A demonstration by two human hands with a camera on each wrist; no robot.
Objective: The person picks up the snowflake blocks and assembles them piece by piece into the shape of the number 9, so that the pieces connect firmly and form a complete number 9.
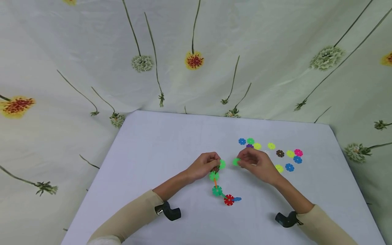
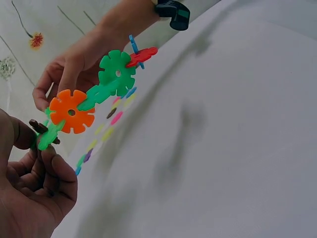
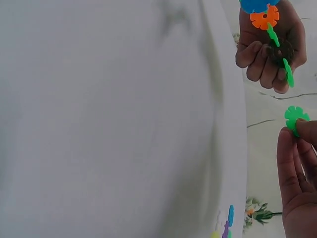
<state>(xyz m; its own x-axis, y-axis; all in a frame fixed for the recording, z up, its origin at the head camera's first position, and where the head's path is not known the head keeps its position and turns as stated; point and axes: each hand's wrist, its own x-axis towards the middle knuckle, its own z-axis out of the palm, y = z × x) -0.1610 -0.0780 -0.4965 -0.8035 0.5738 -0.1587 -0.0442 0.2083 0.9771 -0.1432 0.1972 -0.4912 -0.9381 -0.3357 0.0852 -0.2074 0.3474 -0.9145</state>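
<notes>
My left hand (image 1: pixel 202 165) pinches the upper end of a chain of slotted plastic snowflake discs, around a brown disc (image 3: pixel 283 49). Below it hang green discs, an orange disc (image 2: pixel 62 106), a red disc (image 1: pixel 229 200) and a blue disc (image 1: pixel 237 199) at the far end. A bright green disc (image 1: pixel 222 164) sticks out on the right of the left fingers. My right hand (image 1: pixel 258 165) holds one loose bright green disc (image 3: pixel 292 116) between thumb and fingertips. A small gap separates this disc from the chain's upper end.
Several loose discs lie flat behind and right of the right hand, among them a pink disc (image 1: pixel 298 152), a blue disc (image 1: pixel 289 167) and a yellow disc (image 1: pixel 271 146). The white table (image 1: pixel 162 136) meets a flower-print cloth (image 1: pixel 171 78) at the back. Both sleeves carry black wrist cameras.
</notes>
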